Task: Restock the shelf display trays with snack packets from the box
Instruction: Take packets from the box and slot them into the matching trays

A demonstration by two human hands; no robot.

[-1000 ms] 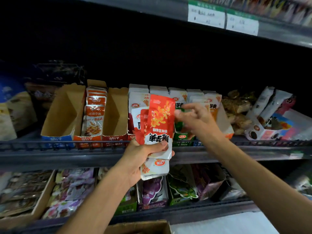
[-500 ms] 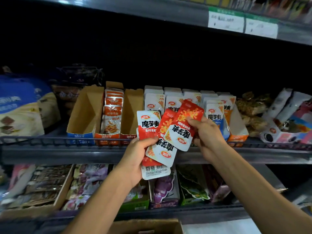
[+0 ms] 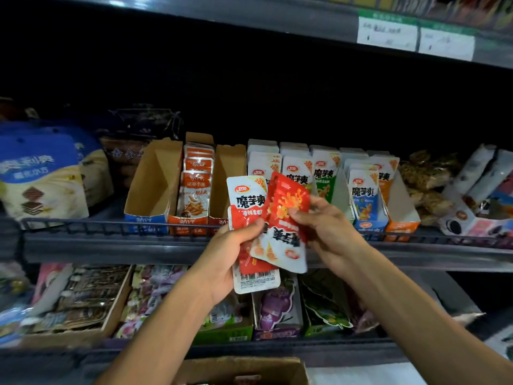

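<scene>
In front of the middle shelf my left hand [image 3: 224, 254] grips a small stack of red-and-white snack packets [image 3: 247, 207], label upright. My right hand [image 3: 324, 226] pinches one upside-down red packet [image 3: 286, 226] that lies over the stack. Behind them stand display trays: an empty brown tray [image 3: 150, 184], a tray of orange packets [image 3: 195, 187], another empty brown tray [image 3: 227, 173], and trays of white packets [image 3: 298, 168] with green, blue and orange fronts. The cardboard box [image 3: 244, 370] shows at the bottom edge.
A black wire rail [image 3: 83, 222] runs along the shelf front. Blue and cream bags [image 3: 41, 173] sit at left, mixed snack bags [image 3: 433, 184] at right. The lower shelf holds trays of purple and green packets [image 3: 277, 304]. Price labels [image 3: 387, 34] hang on the upper shelf.
My right hand has brought the red packet down and left onto the stack in my left hand. Both hands sit slightly lower; the view shifted a little.
</scene>
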